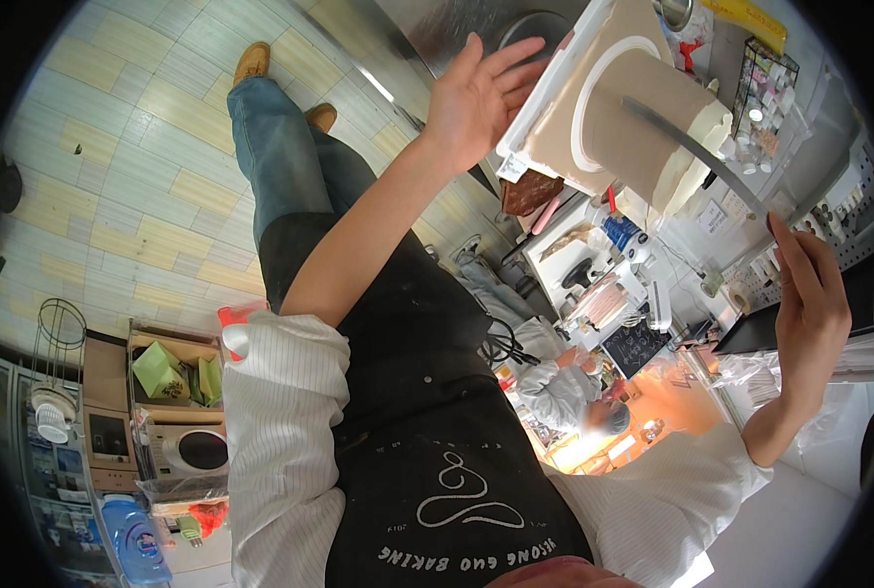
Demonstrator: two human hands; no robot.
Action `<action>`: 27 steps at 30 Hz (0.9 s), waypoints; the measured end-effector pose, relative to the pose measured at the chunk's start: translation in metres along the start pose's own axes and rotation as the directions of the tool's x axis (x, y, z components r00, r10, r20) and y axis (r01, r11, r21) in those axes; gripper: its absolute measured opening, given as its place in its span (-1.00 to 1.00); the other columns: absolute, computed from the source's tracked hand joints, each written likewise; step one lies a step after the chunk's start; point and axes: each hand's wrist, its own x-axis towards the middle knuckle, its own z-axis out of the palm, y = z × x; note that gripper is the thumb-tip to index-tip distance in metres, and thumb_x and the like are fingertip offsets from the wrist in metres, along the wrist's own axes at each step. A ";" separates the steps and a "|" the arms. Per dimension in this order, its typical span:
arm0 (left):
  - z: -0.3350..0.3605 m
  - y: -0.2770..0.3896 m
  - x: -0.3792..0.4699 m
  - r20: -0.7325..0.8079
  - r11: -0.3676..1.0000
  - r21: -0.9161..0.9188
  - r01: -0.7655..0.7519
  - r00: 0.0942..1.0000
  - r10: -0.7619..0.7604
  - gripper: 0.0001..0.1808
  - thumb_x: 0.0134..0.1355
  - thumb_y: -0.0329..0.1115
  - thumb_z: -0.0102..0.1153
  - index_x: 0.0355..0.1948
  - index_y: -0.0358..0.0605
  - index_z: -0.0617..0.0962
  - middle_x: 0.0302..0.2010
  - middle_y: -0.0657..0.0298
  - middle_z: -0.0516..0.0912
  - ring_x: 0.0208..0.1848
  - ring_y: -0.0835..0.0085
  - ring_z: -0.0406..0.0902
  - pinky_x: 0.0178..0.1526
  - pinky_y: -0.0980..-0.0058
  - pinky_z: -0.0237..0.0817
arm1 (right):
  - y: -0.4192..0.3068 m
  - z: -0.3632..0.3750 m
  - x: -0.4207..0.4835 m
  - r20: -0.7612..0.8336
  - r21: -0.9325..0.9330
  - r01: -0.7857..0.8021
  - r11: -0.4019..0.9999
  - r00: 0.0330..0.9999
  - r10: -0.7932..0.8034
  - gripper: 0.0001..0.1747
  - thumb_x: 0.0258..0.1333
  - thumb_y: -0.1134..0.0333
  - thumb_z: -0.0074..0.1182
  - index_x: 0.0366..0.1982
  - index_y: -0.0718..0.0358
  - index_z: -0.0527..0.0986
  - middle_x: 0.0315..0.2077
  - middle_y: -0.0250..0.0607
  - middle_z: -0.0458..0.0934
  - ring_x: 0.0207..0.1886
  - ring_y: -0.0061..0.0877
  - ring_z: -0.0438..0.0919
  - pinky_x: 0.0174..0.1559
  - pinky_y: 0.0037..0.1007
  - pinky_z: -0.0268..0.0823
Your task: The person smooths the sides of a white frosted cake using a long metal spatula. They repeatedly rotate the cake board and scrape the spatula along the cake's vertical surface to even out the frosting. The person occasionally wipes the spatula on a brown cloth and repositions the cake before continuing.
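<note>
A tall cylindrical cake [639, 110] coated in beige cream stands on a square cake board [554, 136], with uneven pale cream [690, 165] around its top edge. A white ring [584, 110] circles its base. My right hand [812, 301] grips one end of a long metal spatula [701, 151] between thumb and fingers. Its blade lies across the cake's side. My left hand [481, 103] is beside the board's white edge, palm showing and fingers apart. Its fingertips reach to the edge, and whether they touch is hard to tell.
Behind the cake is a wire basket [764, 81] of small bottles. A steel surface [451, 29] lies near my left hand. Blue-labelled containers [624, 235] and a chalkboard [635, 345] with writing stand beyond. Another person [562, 382] is further off, on the right.
</note>
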 end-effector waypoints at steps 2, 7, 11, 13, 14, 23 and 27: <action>-0.001 -0.003 -0.002 -0.012 0.999 0.022 0.041 0.999 -0.041 -0.14 0.47 0.33 -0.39 0.47 -0.16 0.27 0.41 0.00 0.37 0.40 0.17 0.37 0.44 0.13 0.16 | -0.001 0.001 -0.002 0.008 -0.003 -0.014 1.000 1.000 0.014 -0.54 0.09 0.59 0.24 0.02 0.02 0.69 -0.26 -0.29 0.61 -0.32 -0.42 0.62 -0.29 -0.39 0.47; -0.004 -0.010 -0.002 -0.086 0.997 0.016 0.076 0.994 -0.074 -0.21 0.49 0.27 -0.30 0.38 -0.21 0.38 0.30 0.05 0.53 0.34 0.26 0.46 0.42 0.14 0.19 | -0.006 0.006 -0.002 -0.013 -0.080 0.024 0.996 1.000 -0.025 -0.54 0.07 0.57 0.26 0.01 0.00 0.69 -0.26 -0.32 0.61 -0.28 -0.41 0.62 -0.24 -0.35 0.48; -0.003 -0.012 -0.003 -0.097 0.997 0.067 0.028 0.995 -0.021 -0.26 0.51 0.24 -0.32 0.35 -0.15 0.43 0.26 0.09 0.57 0.32 0.25 0.48 0.42 0.12 0.17 | -0.008 0.008 0.001 0.008 -0.100 0.046 0.994 0.999 -0.046 -0.54 0.11 0.56 0.24 0.04 -0.01 0.68 -0.23 -0.31 0.63 -0.27 -0.40 0.64 -0.24 -0.35 0.50; -0.005 -0.010 -0.004 -0.021 0.990 0.136 0.035 0.999 -0.033 -0.27 0.52 0.24 -0.34 0.36 -0.13 0.42 0.28 0.09 0.56 0.32 0.21 0.48 0.43 0.11 0.16 | -0.007 0.010 0.002 0.012 -0.112 0.050 0.992 0.999 -0.049 -0.53 0.14 0.56 0.23 0.06 -0.02 0.67 -0.21 -0.29 0.64 -0.27 -0.39 0.65 -0.24 -0.35 0.51; -0.006 -0.011 -0.004 -0.004 0.987 0.152 0.047 0.999 -0.047 -0.26 0.52 0.25 -0.36 0.38 -0.12 0.40 0.29 0.08 0.55 0.33 0.19 0.47 0.43 0.12 0.15 | -0.007 0.012 0.002 0.003 -0.117 0.048 0.992 0.999 -0.048 -0.53 0.14 0.56 0.23 0.07 -0.03 0.67 -0.21 -0.29 0.64 -0.27 -0.38 0.65 -0.24 -0.34 0.51; -0.015 -0.013 -0.006 0.073 0.957 0.271 0.102 0.989 -0.126 -0.10 0.48 0.35 -0.45 0.46 -0.25 0.24 0.32 -0.02 0.49 0.32 0.14 0.45 0.45 0.16 0.09 | -0.009 0.024 0.011 0.009 -0.153 -0.007 0.988 1.000 0.008 -0.48 0.14 0.58 0.21 0.08 -0.10 0.66 -0.20 -0.32 0.63 -0.26 -0.37 0.66 -0.21 -0.32 0.52; -0.013 -0.013 -0.006 0.071 0.959 0.265 0.100 0.990 -0.122 -0.07 0.47 0.37 -0.45 0.47 -0.29 0.23 0.32 -0.04 0.49 0.31 0.16 0.46 0.46 0.17 0.07 | -0.010 0.025 0.010 0.032 -0.146 -0.022 0.989 0.999 0.027 -0.46 0.12 0.59 0.20 0.09 -0.10 0.65 -0.20 -0.32 0.63 -0.26 -0.36 0.65 -0.21 -0.32 0.52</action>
